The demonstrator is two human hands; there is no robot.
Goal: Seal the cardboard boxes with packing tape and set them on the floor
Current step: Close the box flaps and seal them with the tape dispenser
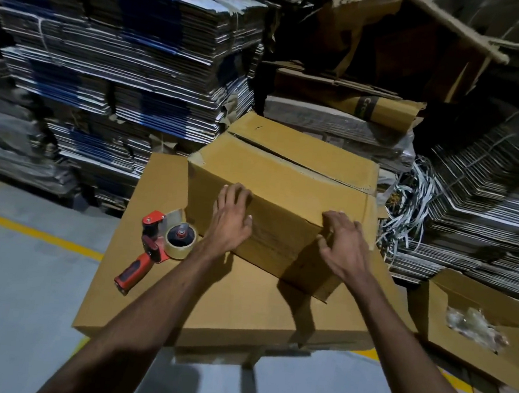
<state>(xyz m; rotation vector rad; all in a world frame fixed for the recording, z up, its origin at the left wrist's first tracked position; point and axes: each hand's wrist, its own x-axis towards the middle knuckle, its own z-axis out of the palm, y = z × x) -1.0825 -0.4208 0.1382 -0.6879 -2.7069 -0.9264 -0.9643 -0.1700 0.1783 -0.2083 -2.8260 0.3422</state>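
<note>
We have both hands on the cardboard box (pixel 282 179), which sits tilted on a larger flat carton (pixel 147 296). Our left hand (pixel 230 222) lies spread against its near face; our right hand (pixel 345 249) cups the near right corner. It looks stiff, probably light; the top seam gapes untaped. The tape dispenser (pixel 158 243) waits just left.

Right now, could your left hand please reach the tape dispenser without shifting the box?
Probably yes: the tape dispenser lies just left of the left hand, on the cardboard surface, with nothing between them.
</note>
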